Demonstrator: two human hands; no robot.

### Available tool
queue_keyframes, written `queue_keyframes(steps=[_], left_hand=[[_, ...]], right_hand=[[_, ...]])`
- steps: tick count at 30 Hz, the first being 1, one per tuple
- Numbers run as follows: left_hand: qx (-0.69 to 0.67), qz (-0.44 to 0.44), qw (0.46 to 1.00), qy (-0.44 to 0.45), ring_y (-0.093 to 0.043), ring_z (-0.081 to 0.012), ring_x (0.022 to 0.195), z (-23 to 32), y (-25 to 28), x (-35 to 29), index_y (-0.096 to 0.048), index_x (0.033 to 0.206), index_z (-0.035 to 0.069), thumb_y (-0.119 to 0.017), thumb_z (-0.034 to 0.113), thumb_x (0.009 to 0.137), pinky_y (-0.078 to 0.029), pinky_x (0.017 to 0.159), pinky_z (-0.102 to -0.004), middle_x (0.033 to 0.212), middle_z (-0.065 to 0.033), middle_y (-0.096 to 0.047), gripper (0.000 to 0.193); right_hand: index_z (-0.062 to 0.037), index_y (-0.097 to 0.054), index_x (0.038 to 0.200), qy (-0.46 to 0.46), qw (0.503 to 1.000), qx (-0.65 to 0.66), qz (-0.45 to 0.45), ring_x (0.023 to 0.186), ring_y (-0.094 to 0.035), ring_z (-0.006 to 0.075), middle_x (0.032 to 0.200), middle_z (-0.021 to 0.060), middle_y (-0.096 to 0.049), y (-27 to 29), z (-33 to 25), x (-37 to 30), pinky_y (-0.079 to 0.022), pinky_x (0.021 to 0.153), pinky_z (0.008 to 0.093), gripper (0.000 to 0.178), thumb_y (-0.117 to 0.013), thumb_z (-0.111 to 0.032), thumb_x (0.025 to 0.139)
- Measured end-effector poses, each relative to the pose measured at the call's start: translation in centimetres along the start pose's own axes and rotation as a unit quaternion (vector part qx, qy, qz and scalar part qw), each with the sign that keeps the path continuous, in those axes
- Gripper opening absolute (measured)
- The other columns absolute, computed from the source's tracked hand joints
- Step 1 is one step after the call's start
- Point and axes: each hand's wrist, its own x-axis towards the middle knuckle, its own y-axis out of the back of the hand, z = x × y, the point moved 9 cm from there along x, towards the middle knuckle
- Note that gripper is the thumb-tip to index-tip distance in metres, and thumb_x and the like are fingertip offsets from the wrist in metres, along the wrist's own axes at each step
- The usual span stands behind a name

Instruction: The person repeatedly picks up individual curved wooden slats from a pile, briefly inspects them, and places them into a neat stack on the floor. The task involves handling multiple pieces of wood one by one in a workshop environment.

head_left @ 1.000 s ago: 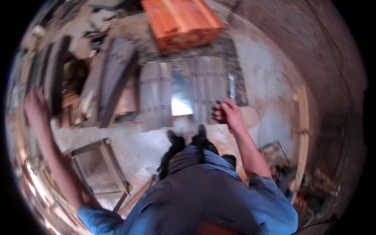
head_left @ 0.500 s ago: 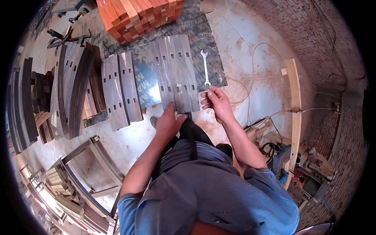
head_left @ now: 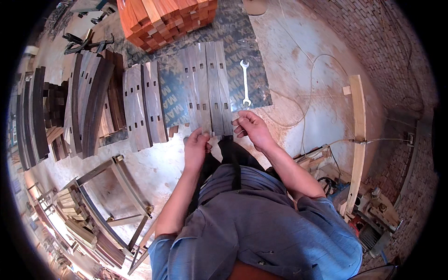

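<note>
Several dark wooden slats with small rectangular slots lie side by side on the sheet in front of me. At their near ends, toward the left, is my left hand, its fingers curled inward; whether anything is in them is hidden. My right hand hovers by the near right corner of the slats, fingers bent but apart, with nothing seen between them. A silver open-end wrench lies to the right of the slats, beyond my right fingertips and not touched.
A printed dark sheet lies under the slats. More slotted slats and stacked curved pieces stand to the left. Reddish wood blocks are piled at the far side. A metal frame stands lower left, a timber post right.
My right hand has moved left, away from the wrench's near end to the slats' corner. My left hand has drawn back slightly from over the slat ends, and its fingers have curled.
</note>
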Motion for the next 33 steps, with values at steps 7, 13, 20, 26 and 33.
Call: queue_keyframes(steps=[7,13,20,26,33], left_hand=[[-0.359,-0.145,0.919,0.07,-0.055,-0.0212,0.068,2.8,-1.1,-3.8,-0.061,0.081,-0.001,-0.05,0.034,0.091,-0.044,0.063,-0.0313,0.08,-0.0084,-0.058,0.037],[-0.378,-0.163,0.908,0.078,-0.054,-0.0227,0.068,2.4,-1.4,-5.7,-0.059,0.086,0.002,-0.051,0.032,0.091,-0.044,0.061,-0.0328,0.084,-0.0094,-0.058,0.031],[-0.311,-0.121,0.94,0.076,-0.058,-0.0199,0.067,1.9,0.0,-6.6,-0.055,0.099,0.003,-0.053,0.023,0.092,-0.049,0.063,-0.0301,0.084,-0.0109,-0.062,0.021],[-0.154,-0.112,0.981,0.032,-0.062,-0.0165,0.07,0.9,2.6,-6.8,-0.057,0.108,0.002,-0.054,0.014,0.091,-0.051,0.065,-0.0277,0.086,-0.009,-0.065,0.02],[0.185,0.033,0.98,-0.072,-0.058,-0.017,0.075,2.2,6.6,-7.7,-0.055,0.114,-0.003,-0.065,0.01,0.084,-0.047,0.069,-0.0266,0.087,-0.0082,-0.061,0.034]], right_hand=[[-0.0003,-0.051,0.123,0.01,0.998,-0.009,-0.066,0.079,-0.063,0.0152,0.099,0.0092,-0.064,-4.8,-2.7,1.6,-0.053,0.067,0.0294,0.031,-0.053,-0.019,0.098],[-0.0028,-0.053,0.118,0.003,0.997,0.008,-0.071,0.082,-0.062,0.0143,0.097,0.0063,-0.063,-9.4,-3.9,5.3,-0.053,0.068,0.0306,0.03,-0.054,-0.025,0.098],[0.0004,-0.053,0.118,-0.029,0.995,0.065,-0.071,0.085,-0.059,0.0165,0.1,0.0093,-0.062,-12.1,-2.3,8.3,-0.049,0.073,0.0339,0.039,-0.061,-0.028,0.093],[-0.0005,-0.052,0.116,-0.018,0.985,0.129,-0.115,0.091,-0.062,0.0197,0.102,0.0086,-0.063,-15.1,-2.1,7.5,-0.051,0.079,0.0367,0.033,-0.06,-0.024,0.094],[-0.0036,-0.052,0.114,-0.071,0.969,0.124,-0.201,0.094,-0.064,0.0192,0.109,0.0088,-0.064,-18.2,-3.4,5.7,-0.053,0.082,0.0384,0.026,-0.057,-0.023,0.096]])
